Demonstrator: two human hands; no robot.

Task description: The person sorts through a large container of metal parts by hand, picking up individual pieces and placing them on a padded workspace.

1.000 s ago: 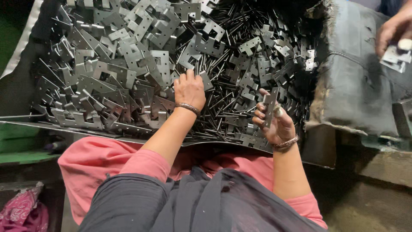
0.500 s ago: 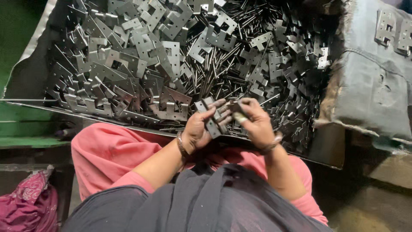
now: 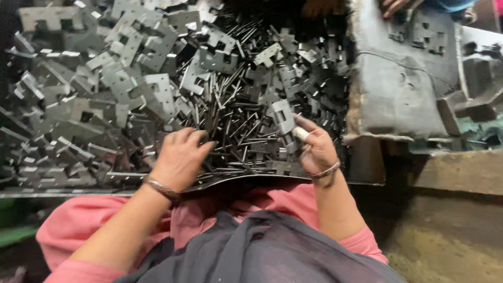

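A big heap of grey metal hinge plates [image 3: 131, 89] and thin metal pins [image 3: 230, 118] fills a dark tray in front of me. My left hand [image 3: 181, 157] lies palm down on the pins near the tray's front edge, fingers curled into them; whether it grips any is hidden. My right hand [image 3: 314, 149] holds a folded hinge piece [image 3: 283, 120] upright between thumb and fingers, just above the pins. Both wrists wear metal bangles. My pink sleeves and grey cloth fill the bottom of the view.
The tray's front rim [image 3: 63, 193] runs along my lap. A worn grey padded block [image 3: 398, 89] with a few hinge plates on it stands to the right. Another person's hand [image 3: 395, 6] shows at the top right edge. Dirty floor [image 3: 450, 251] lies lower right.
My hands were together at the tray's front edge half a second ago. They have parted: the left went down onto the pins, the right lifted a hinge piece to the right.
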